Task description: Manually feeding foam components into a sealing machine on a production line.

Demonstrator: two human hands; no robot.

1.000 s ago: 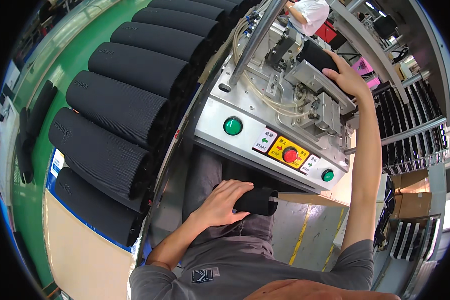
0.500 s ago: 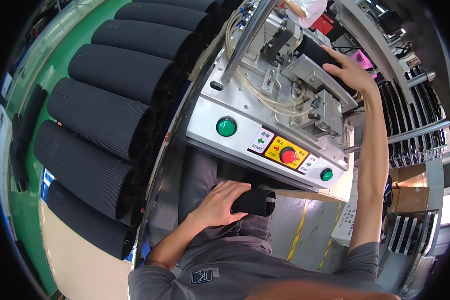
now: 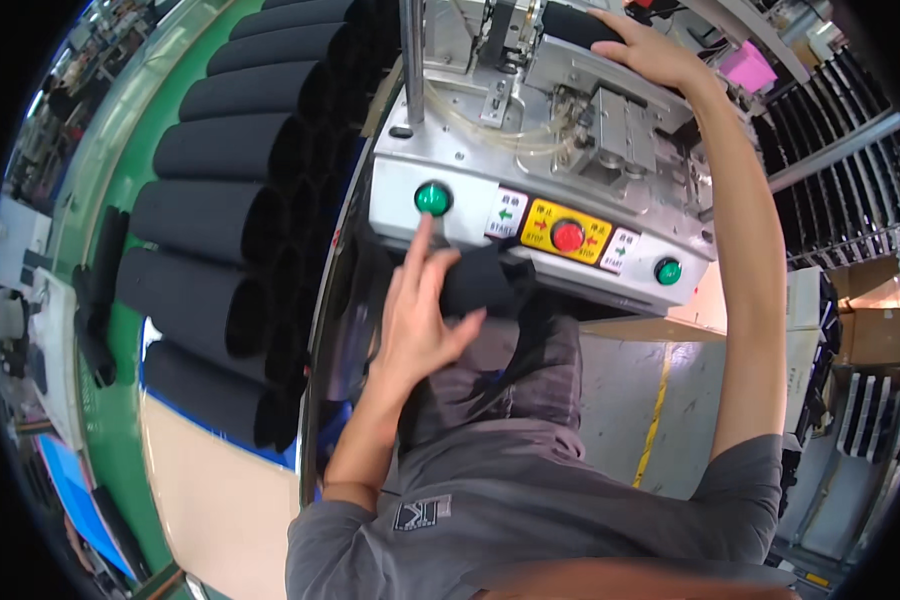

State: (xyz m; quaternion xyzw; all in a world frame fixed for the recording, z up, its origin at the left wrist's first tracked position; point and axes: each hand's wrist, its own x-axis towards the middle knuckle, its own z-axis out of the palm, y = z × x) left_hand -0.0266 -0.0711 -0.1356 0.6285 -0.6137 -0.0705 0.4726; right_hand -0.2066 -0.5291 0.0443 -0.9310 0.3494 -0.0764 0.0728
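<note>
My left hand is in front of the machine, its index fingertip at the left green button. The thumb and other fingers are spread beside a black tube-shaped sleeve, which sits over my lap and is partly hidden by the hand. At the back of the metal machine, my right hand rests with thumb and fingers around another black sleeve, lying along the fixture. The far end of that sleeve runs out of view.
Rows of black textured sleeves lie stacked to my left. The front panel also carries a red button and a right green button. A rack of black parts and cardboard boxes stand at the right.
My left hand has gone from holding the sleeve on my lap up to the left green button. The lap sleeve now lies nearer the panel. My right hand stays at the fixture's sleeve.
</note>
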